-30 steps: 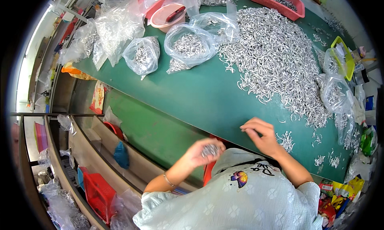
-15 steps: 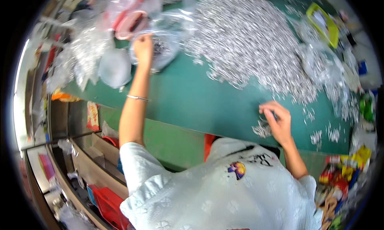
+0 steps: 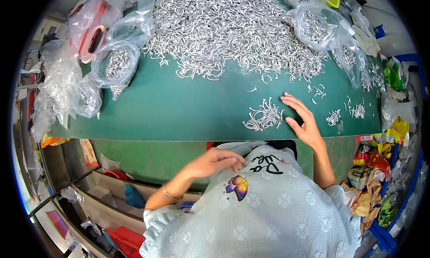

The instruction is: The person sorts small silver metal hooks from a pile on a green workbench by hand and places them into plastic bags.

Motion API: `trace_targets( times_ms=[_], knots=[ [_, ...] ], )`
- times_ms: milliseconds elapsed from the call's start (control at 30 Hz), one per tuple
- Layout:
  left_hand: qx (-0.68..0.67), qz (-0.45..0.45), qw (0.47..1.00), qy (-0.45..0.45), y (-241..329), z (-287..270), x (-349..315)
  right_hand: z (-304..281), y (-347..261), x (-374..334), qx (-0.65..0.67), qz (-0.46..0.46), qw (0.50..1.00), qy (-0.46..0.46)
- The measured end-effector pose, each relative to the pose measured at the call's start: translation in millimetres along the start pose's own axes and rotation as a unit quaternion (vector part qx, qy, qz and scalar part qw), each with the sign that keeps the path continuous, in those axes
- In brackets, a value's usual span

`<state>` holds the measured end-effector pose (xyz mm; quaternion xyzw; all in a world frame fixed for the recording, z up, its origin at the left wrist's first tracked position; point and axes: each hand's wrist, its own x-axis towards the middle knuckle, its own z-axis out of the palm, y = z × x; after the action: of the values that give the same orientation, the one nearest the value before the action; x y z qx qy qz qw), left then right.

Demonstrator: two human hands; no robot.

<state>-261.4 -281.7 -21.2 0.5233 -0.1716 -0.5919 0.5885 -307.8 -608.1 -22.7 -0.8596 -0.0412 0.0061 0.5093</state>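
My left hand [image 3: 216, 162] is in front of my shirt, off the table's near edge, with loosely bent fingers and nothing seen in it. Palm down at the near right of the green table [image 3: 165, 103], my right hand [image 3: 303, 123] has its fingers apart. Its fingertips are beside a small pile of curved silvery metal pieces [image 3: 264, 116], and nothing shows in its grip. One single curved piece [image 3: 251, 89] lies just beyond that pile. Farther back spreads a large heap of the same curved metal pieces [image 3: 219, 29].
At the left are an open clear plastic bag [image 3: 117, 63] with pieces inside, a second bag [image 3: 87, 96] and a pink plastic holder [image 3: 92, 43]. A clear bag [image 3: 313, 27] lies at the right, with small groups of pieces [image 3: 356, 110] nearer me. Drawers [image 3: 107, 190] stand below left.
My left hand has come back from the plastic bag at the far left to in front of my body. My right hand remains by the small pile, fingers now more spread. The view has shifted.
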Motion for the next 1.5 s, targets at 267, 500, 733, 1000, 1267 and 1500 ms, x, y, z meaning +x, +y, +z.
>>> trace_targets(
  times_ms=[267,500,733,1000,1267,1500],
  knots=[
    [-0.396,-0.012,0.913,0.095,-68.6,17.7,53.8,10.7,-2.9,0.9,-0.006,0.002,1.000,0.000],
    [-0.443,-0.009,0.895,0.056,-67.9,18.9,59.7,17.4,-5.4,-8.0,-0.050,-0.015,0.997,0.051],
    [-0.498,-0.009,0.867,0.006,-59.5,16.7,72.3,25.6,-4.3,9.1,-0.088,-0.034,0.995,-0.018],
    [-0.541,-0.027,0.841,-0.023,-49.7,19.2,77.9,54.4,-20.0,13.4,-0.094,-0.046,0.994,-0.025],
    [-0.543,0.032,0.837,-0.062,-51.7,21.6,86.0,43.0,-7.4,62.1,-0.079,-0.111,0.988,-0.076],
    [-0.546,0.054,0.828,-0.115,-54.4,21.9,87.7,26.8,1.6,37.1,-0.014,-0.095,0.981,-0.166]
  ],
)
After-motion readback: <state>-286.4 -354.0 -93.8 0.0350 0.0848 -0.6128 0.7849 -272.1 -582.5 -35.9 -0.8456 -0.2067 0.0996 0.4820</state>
